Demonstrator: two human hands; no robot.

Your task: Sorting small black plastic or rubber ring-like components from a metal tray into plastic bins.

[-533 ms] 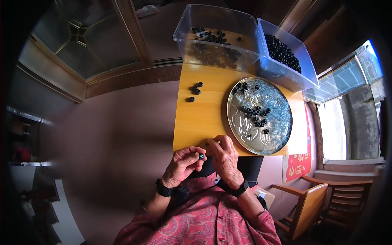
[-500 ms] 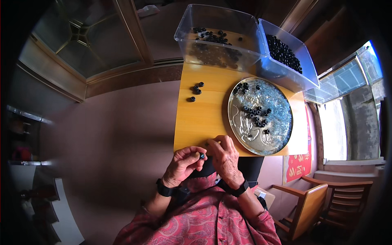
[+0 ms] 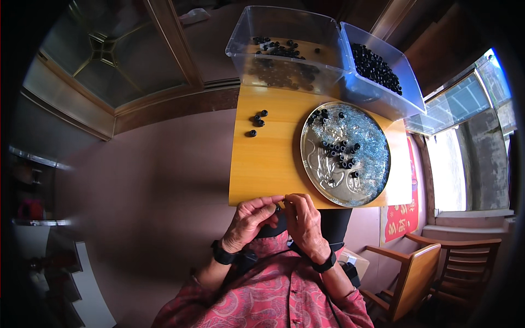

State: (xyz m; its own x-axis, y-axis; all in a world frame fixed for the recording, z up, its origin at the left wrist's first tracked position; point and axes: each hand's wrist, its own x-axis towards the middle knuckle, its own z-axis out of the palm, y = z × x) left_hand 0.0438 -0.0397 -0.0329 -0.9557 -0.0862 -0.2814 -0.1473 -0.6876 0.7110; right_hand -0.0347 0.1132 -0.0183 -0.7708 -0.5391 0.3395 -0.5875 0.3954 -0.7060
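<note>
The yellow wooden surface carries two clear bins at its far edge, the left bin thinly strewn with black pieces and the right bin far fuller. Nearer, the round tray holds blue glittering bits and more black pieces; its arrangement matches the earlier frame.

What differs is the hands. The right hand, earlier apart with its fingers at the surface's near edge, has drawn in so that its fingertips meet those of the left hand just at that edge. The left fingers are straighter now and clamped on one small black piece; the right fingers are bunched — whether they are closed on anything, I cannot tell.

Four loose black pieces lie left of the tray, unmoved. The held piece sits just below the meeting fingertips, partly hidden — its bluish end, visible before, no longer shows clearly.
</note>
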